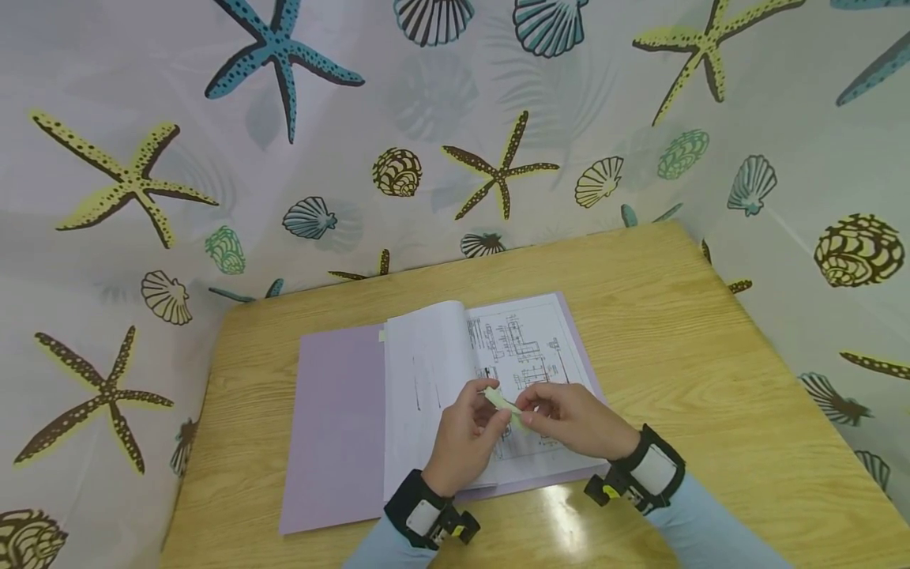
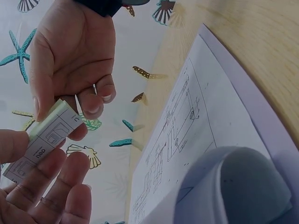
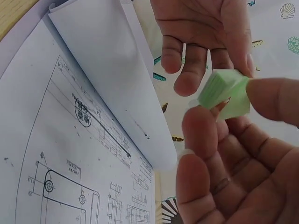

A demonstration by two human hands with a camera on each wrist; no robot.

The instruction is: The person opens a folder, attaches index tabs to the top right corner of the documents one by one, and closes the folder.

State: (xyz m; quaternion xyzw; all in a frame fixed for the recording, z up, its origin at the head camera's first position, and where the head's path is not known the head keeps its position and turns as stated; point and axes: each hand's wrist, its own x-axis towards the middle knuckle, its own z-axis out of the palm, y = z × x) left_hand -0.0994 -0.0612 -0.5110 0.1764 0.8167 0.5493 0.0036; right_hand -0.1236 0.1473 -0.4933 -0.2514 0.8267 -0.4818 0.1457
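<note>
Head view: both hands meet above the open booklet (image 1: 490,371) on the worktop (image 1: 675,316), left hand (image 1: 465,438) and right hand (image 1: 576,419) pinching a small green sticky-note pad (image 1: 506,403).

Left wrist view: its printed wrapper (image 2: 44,140) could tear unevenly.

Right wrist view: the curled page (image 3: 121,79) may spring back underneath, and the pad looks easy to fumble.

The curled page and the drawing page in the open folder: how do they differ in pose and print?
The curled page arches up from the spine; the drawing page lies flat. The curled page shows almost no print; the drawing page carries dense technical line drawings. Both are white sheets in the same purple folder.
</note>
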